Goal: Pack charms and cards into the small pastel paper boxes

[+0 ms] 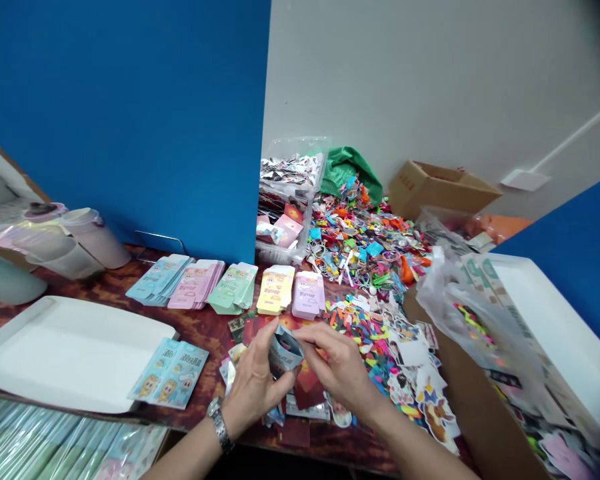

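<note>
A small blue cardboard box [284, 353] with an open top is gripped between the thumb and fingers of my left hand [255, 383]. Its dark inside shows. At the box's right rim, my right hand [337, 363] has its thumb and fingers pinched together; what lies between the fingertips is hidden. Under the hands are a red card [310, 387] and several small packets, partly covered. Behind them stand flat box stacks in a row: blue [157, 280], pink [195, 285], green [234, 288], yellow [275, 290] and purple [309, 295]. Two blue printed boxes [170, 373] lie to the left.
A white tray [70, 353] is at left, near plastic tubs [95, 237]. Small colourful trinkets [365, 233] pile up behind, beside clear bins [293, 200] and a cardboard box [443, 190]. Stickers [420, 393] and a plastic bag [480, 320] occupy the right. A blue partition [130, 120] rises behind.
</note>
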A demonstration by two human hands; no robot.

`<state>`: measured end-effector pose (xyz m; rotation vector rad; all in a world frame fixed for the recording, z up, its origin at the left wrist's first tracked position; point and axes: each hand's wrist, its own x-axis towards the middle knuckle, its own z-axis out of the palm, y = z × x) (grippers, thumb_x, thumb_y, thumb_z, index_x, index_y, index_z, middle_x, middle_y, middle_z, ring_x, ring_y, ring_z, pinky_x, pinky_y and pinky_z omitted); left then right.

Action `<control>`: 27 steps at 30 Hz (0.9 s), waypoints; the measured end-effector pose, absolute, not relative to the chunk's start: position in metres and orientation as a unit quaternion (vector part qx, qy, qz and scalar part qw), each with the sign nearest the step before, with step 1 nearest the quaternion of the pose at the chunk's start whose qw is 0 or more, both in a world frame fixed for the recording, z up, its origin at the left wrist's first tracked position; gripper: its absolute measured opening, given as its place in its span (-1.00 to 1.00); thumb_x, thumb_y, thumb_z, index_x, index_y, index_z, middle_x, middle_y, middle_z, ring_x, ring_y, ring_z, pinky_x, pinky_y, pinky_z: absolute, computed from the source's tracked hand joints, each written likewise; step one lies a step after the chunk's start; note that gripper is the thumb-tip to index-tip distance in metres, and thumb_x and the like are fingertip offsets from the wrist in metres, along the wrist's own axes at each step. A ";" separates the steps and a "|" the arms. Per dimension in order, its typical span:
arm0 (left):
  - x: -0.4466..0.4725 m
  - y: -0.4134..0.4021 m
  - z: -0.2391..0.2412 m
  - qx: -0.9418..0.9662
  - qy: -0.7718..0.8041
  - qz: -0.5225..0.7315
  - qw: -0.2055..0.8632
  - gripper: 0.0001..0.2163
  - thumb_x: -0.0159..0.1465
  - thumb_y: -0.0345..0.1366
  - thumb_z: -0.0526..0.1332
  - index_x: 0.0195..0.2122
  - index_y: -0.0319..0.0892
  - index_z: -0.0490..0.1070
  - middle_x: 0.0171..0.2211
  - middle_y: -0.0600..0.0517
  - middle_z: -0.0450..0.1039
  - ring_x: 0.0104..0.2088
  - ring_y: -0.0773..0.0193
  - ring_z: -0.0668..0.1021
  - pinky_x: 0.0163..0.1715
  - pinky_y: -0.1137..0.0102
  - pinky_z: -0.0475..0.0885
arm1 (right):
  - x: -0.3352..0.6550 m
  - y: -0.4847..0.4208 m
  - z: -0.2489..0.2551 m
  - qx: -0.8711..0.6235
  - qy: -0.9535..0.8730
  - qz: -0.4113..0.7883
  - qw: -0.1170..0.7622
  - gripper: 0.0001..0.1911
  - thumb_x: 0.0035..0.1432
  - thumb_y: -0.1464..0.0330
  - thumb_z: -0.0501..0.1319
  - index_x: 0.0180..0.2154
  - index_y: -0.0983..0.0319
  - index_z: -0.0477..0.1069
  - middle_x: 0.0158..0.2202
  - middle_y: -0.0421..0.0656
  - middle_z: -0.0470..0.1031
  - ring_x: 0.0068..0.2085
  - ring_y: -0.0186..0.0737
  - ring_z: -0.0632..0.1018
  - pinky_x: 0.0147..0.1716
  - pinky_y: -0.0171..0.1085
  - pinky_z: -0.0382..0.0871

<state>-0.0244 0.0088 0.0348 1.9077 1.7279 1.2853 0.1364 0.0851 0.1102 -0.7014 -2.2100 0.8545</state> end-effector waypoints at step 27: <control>-0.023 0.004 0.038 0.687 0.617 0.384 0.038 -0.12 0.20 -0.30 0.19 0.37 -0.23 -0.44 0.13 -0.27 0.29 0.08 -0.02 0.43 -0.05 0.18 0.45 | 0.137 0.078 0.117 -0.222 -0.864 0.313 0.326 -0.72 0.25 0.46 0.17 0.00 0.18 0.42 -0.07 -0.08 0.50 -0.04 -0.21 0.51 -0.02 -0.23 0.41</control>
